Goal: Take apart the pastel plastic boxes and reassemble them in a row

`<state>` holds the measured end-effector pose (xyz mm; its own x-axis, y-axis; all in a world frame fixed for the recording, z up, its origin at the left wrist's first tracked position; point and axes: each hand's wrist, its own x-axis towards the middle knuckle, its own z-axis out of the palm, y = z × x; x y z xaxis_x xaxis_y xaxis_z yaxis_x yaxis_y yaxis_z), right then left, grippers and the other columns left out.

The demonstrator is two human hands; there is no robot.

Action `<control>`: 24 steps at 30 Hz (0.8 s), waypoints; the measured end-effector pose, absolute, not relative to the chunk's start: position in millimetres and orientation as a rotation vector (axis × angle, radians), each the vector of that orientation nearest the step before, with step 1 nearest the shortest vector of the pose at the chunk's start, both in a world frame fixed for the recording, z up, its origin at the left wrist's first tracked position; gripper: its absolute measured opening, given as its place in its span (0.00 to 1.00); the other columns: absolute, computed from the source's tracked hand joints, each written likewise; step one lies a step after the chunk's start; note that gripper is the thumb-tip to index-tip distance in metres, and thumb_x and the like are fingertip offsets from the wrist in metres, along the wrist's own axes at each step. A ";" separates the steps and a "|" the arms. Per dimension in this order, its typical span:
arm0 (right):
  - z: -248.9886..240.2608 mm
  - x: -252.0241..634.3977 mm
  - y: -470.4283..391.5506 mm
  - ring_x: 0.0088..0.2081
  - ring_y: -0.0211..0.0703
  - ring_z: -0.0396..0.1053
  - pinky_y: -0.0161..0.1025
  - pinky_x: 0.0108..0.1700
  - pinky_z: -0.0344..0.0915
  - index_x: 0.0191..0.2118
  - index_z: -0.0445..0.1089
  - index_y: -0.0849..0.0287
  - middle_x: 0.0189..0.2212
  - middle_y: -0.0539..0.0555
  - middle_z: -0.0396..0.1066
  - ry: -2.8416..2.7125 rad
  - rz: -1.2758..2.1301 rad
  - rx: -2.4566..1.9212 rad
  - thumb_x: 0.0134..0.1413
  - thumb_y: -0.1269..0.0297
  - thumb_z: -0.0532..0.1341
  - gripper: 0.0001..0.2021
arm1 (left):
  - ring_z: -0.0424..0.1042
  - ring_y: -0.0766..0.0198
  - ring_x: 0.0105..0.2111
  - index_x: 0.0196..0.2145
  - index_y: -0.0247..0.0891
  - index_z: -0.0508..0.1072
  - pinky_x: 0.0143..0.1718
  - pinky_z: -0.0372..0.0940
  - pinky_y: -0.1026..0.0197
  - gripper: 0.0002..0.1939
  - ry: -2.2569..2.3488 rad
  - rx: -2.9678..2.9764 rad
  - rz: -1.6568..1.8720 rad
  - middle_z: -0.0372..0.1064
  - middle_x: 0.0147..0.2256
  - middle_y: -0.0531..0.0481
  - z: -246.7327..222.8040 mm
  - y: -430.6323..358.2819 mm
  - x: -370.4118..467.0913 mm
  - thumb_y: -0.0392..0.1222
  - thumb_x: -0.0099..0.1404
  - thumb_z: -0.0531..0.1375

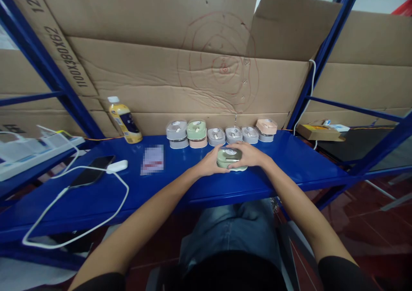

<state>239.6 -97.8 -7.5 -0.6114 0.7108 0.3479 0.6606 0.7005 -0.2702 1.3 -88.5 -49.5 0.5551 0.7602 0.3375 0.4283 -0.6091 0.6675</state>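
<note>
While wrapping left-hand fingers [216,150] and right-hand fingers [243,147] around a rounded green plastic case [229,156], likely light, sensibly gripping its ends.

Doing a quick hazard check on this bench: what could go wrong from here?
1. The green box, held between the left hand and right hand, might bump the stacked boxes behind and topple one.
2. The white cable loops over the bench's front edge near the left forearm; a snag could drag the phone.
</note>
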 end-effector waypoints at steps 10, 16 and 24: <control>-10.0 236.8 -103.4 0.46 0.61 0.75 0.54 0.48 0.72 0.68 0.66 0.49 0.48 0.61 0.72 -2.510 0.046 -1.129 0.44 0.34 0.72 0.47 | 0.68 0.36 0.62 0.71 0.40 0.51 0.64 0.59 0.36 0.69 0.927 2.156 0.889 0.68 0.61 0.33 -55.7 -79.9 -2.7 0.54 0.39 0.80; -6.1 233.1 -105.1 0.45 0.61 0.75 0.53 0.47 0.71 0.67 0.68 0.50 0.47 0.61 0.73 -2.504 0.062 -1.183 0.42 0.35 0.73 0.47 | 0.69 0.37 0.61 0.71 0.37 0.51 0.63 0.60 0.37 0.69 0.941 2.114 0.878 0.69 0.60 0.32 -57.7 -78.6 -2.9 0.54 0.38 0.80; 1.1 230.0 -108.4 0.44 0.61 0.75 0.51 0.45 0.70 0.67 0.68 0.52 0.47 0.62 0.74 -2.541 0.014 -1.183 0.41 0.35 0.73 0.48 | 0.70 0.36 0.60 0.70 0.40 0.55 0.62 0.62 0.36 0.67 0.933 2.090 0.890 0.72 0.57 0.35 -55.9 -79.6 -2.9 0.53 0.37 0.81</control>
